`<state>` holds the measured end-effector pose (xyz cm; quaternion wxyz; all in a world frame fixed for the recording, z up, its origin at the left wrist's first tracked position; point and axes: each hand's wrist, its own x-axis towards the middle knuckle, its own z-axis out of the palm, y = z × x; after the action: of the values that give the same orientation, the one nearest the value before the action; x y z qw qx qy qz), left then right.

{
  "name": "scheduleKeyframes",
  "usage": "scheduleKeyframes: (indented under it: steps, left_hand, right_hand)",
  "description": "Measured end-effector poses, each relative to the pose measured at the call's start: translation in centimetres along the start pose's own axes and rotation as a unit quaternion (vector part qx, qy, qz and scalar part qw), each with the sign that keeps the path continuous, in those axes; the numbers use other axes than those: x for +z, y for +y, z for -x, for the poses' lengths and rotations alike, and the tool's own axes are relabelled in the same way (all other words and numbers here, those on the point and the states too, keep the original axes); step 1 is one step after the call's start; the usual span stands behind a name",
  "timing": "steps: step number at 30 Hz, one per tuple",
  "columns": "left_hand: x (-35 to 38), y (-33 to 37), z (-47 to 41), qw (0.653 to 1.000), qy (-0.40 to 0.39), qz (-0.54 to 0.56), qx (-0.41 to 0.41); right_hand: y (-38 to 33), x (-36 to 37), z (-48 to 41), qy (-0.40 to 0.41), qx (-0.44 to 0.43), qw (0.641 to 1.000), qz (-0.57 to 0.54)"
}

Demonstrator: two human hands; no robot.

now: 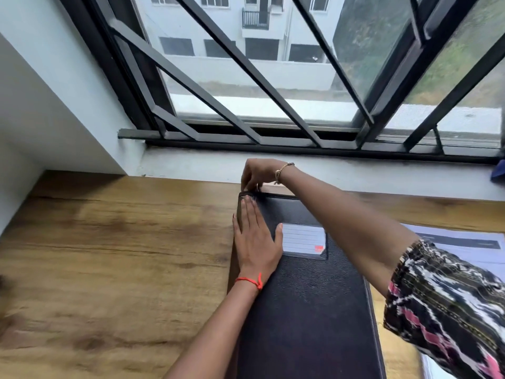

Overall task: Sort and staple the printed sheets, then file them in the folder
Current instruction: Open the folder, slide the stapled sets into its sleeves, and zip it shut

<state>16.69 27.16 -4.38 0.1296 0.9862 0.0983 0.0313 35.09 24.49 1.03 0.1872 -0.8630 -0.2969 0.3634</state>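
A black zip folder [308,302] lies closed on the wooden desk, with a white label pocket [303,239] on its cover. My left hand [255,236] presses flat on the cover near its far left corner, fingers straight. My right hand [259,173] reaches across over the folder's far left corner and pinches something small there, apparently the zip pull. Printed sheets [464,242] lie to the right of the folder, partly hidden by my right arm and patterned sleeve.
The wooden desk [109,255] runs left of the folder up to a white wall. A barred window [273,77] and its white sill [355,173] stand just behind the folder. A blue object [498,170] peeks in at the right edge.
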Motion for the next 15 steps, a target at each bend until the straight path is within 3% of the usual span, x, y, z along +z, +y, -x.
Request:
scheduleKeyframes:
  steps: [7, 15]
  left_hand:
    - [0.2, 0.3, 0.1, 1.0, 0.014, -0.002, -0.004]
    - [0.5, 0.2, 0.1, 1.0, 0.024, -0.008, 0.001]
  right_hand:
    - [1.4, -0.2, -0.8, -0.055, 0.019, 0.994, -0.097]
    - [0.9, -0.2, -1.4, -0.114, 0.053, 0.99, -0.07]
